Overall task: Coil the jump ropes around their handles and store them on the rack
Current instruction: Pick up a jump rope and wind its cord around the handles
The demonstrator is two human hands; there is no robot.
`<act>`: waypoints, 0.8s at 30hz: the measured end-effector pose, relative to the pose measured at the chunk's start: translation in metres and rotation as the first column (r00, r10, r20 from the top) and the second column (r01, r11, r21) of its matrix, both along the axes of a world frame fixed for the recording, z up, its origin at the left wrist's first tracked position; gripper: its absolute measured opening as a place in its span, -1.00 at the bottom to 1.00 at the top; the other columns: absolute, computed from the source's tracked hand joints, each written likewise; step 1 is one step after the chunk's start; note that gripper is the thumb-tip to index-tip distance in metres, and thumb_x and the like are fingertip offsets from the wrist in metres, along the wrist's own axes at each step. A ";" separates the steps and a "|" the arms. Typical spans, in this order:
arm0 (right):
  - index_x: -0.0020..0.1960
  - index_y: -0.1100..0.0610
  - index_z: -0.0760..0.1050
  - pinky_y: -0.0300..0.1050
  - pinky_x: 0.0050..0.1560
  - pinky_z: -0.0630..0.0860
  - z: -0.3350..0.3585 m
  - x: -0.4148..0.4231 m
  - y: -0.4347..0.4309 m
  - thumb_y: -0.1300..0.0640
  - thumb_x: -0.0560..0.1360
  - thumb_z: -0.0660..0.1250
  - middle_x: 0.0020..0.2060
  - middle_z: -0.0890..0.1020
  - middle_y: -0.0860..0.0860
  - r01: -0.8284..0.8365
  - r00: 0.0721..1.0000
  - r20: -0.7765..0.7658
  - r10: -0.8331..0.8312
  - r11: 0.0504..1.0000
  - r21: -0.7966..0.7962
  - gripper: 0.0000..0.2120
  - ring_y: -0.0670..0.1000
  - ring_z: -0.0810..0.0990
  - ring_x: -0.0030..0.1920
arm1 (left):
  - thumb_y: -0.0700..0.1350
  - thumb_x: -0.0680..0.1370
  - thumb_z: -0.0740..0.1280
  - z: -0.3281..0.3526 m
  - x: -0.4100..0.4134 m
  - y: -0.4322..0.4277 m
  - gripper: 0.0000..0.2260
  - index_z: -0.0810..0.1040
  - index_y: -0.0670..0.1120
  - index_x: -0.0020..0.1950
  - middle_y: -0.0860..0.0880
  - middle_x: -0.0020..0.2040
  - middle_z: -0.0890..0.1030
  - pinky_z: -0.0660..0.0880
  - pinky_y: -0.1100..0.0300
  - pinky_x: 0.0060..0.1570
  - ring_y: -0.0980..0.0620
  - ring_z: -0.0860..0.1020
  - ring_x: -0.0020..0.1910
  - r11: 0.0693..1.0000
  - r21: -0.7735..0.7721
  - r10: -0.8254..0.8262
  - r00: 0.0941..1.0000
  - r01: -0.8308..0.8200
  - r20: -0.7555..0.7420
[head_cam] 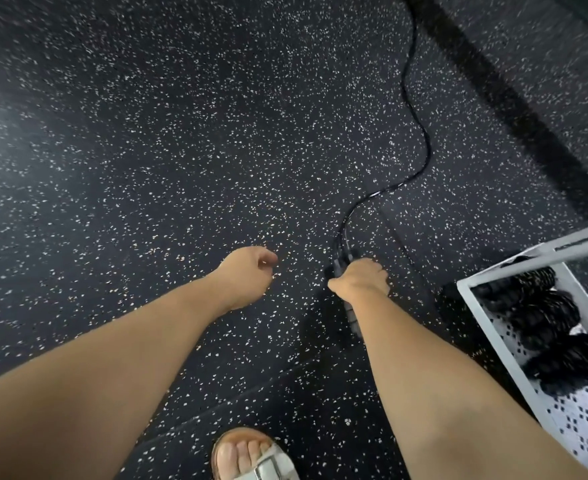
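Dim, even light; the speckled floor (181,150) smears with motion blur toward the bowed, wide-angle edges; shadows are soft.

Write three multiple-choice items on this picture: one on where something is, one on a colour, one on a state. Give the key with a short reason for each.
1. Where is the white rack?
A. At the right edge of the view, beside the right arm
B. At the left edge, behind the left hand
C. Straight ahead, at the top

2. What colour is the jump rope that trails over the floor?
A. White
B. Black
C. Red

3. What is the left hand doing?
A. Gripping a handle
B. Holding nothing
C. Resting on the rack

Key: 1 A, the rack stands at the lower right with dark coiled bundles in it. 2 B, the cord is black against the speckled floor. 3 B, only the right hand is closed on the handles; the left is bare.
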State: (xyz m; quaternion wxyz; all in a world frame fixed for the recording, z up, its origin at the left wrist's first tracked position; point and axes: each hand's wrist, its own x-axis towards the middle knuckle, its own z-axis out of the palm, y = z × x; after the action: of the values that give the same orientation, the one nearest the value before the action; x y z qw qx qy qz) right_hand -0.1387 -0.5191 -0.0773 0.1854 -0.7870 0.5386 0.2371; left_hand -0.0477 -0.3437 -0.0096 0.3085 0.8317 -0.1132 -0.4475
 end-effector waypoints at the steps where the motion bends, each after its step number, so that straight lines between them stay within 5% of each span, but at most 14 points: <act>1: 0.34 0.26 0.34 -0.02 0.10 0.50 0.004 0.002 0.007 -0.12 0.33 0.49 0.21 0.48 0.15 0.034 0.999 0.025 -0.035 0.998 0.050 -0.25 0.13 0.47 0.18 | -0.25 0.62 0.20 0.005 0.000 0.003 -0.64 0.46 -0.01 0.41 -0.01 0.22 0.59 0.59 0.03 -0.14 -0.04 0.62 -0.10 1.000 0.003 0.001 1.000 -0.001 0.004; 4: 0.15 0.22 0.49 -0.10 -0.06 0.51 0.030 0.014 0.035 -0.06 0.33 0.49 0.03 0.58 0.10 0.101 0.980 0.143 -0.140 0.962 0.255 -0.48 0.12 0.55 0.00 | -0.26 0.61 0.20 0.026 0.001 0.016 -0.61 0.45 -0.03 0.42 -0.01 0.27 0.56 0.46 0.24 -0.32 0.04 0.56 -0.18 1.000 0.017 0.006 1.000 -0.006 0.021; 8: 0.06 0.24 0.50 -0.04 0.04 0.54 0.088 0.040 0.080 0.03 0.34 0.51 -0.07 0.57 0.11 0.120 0.894 0.316 -0.317 0.850 0.513 -0.59 0.13 0.55 -0.06 | -0.28 0.58 0.26 0.070 0.003 0.040 -0.62 0.47 -0.07 0.39 -0.07 0.23 0.58 0.58 0.07 -0.09 -0.06 0.61 -0.10 0.998 0.027 0.058 0.996 -0.060 0.061; 11: 0.14 0.27 0.48 -0.09 -0.01 0.46 0.140 0.052 0.111 0.02 0.41 0.47 -0.03 0.54 0.09 0.063 0.847 0.385 -0.367 0.788 0.612 -0.57 0.10 0.50 -0.06 | -0.23 0.59 0.27 0.108 0.003 0.059 -0.70 0.52 -0.07 0.31 -0.13 0.08 0.64 0.47 0.12 -0.24 -0.07 0.56 -0.23 0.986 -0.025 0.166 0.980 -0.164 0.107; 13: 0.13 0.26 0.48 -0.12 -0.04 0.42 0.175 0.056 0.128 0.04 0.45 0.45 0.00 0.57 0.07 0.023 0.817 0.418 -0.396 0.748 0.663 -0.62 0.08 0.51 -0.05 | -0.13 0.61 0.26 0.134 0.002 0.073 -0.81 0.56 -0.06 0.20 -0.10 0.01 0.64 0.50 0.09 -0.15 -0.14 0.61 -0.10 0.962 -0.068 0.272 0.952 -0.264 0.142; 16: -0.12 0.22 0.43 -0.11 0.00 0.50 0.224 0.052 0.153 0.05 0.45 0.44 -0.01 0.59 0.10 -0.045 0.783 0.473 -0.404 0.722 0.691 -0.73 0.09 0.57 -0.02 | -0.04 0.60 0.25 0.173 -0.005 0.092 -0.78 0.54 -0.14 -0.15 -0.10 -0.21 0.55 0.47 0.03 -0.13 -0.10 0.48 -0.27 0.912 -0.166 0.398 0.908 -0.376 0.133; 18: -0.06 0.20 0.51 -0.12 -0.07 0.50 0.252 0.048 0.167 0.03 0.46 0.43 0.00 0.62 0.11 -0.093 0.767 0.505 -0.396 0.710 0.698 -0.76 0.08 0.58 -0.05 | 0.09 0.48 0.25 0.197 -0.013 0.107 -0.71 0.51 -0.14 -0.20 -0.11 -0.22 0.51 0.42 0.05 -0.14 -0.05 0.44 -0.25 0.868 -0.191 0.480 0.873 -0.458 0.087; 21: 0.07 0.21 0.55 -0.17 -0.23 0.46 0.291 0.037 0.189 0.04 0.42 0.46 0.00 0.64 0.09 -0.153 0.757 0.526 -0.387 0.679 0.718 -0.68 0.08 0.59 -0.12 | 0.20 0.48 0.30 0.230 -0.027 0.128 -0.60 0.62 -0.12 0.01 -0.09 -0.11 0.60 0.45 0.03 -0.01 -0.08 0.51 -0.15 0.745 -0.261 0.622 0.781 -0.614 -0.063; 24: 0.13 0.22 0.54 -0.08 -0.14 0.58 0.326 0.020 0.218 0.03 0.23 0.56 -0.02 0.67 0.12 -0.233 0.765 0.556 -0.325 0.666 0.709 -0.46 0.11 0.65 -0.08 | 0.21 0.52 0.36 0.265 -0.047 0.147 -0.59 0.62 -0.13 0.05 -0.12 -0.13 0.63 0.54 0.00 0.03 -0.12 0.58 -0.17 0.620 -0.305 0.656 0.691 -0.723 -0.304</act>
State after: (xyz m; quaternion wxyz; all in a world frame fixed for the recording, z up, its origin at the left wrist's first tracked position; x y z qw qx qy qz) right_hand -0.1185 -0.3012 0.2490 0.6685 -0.6566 0.3170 0.1464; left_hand -0.0949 -0.1963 0.2550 0.6285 0.6892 0.1520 -0.3270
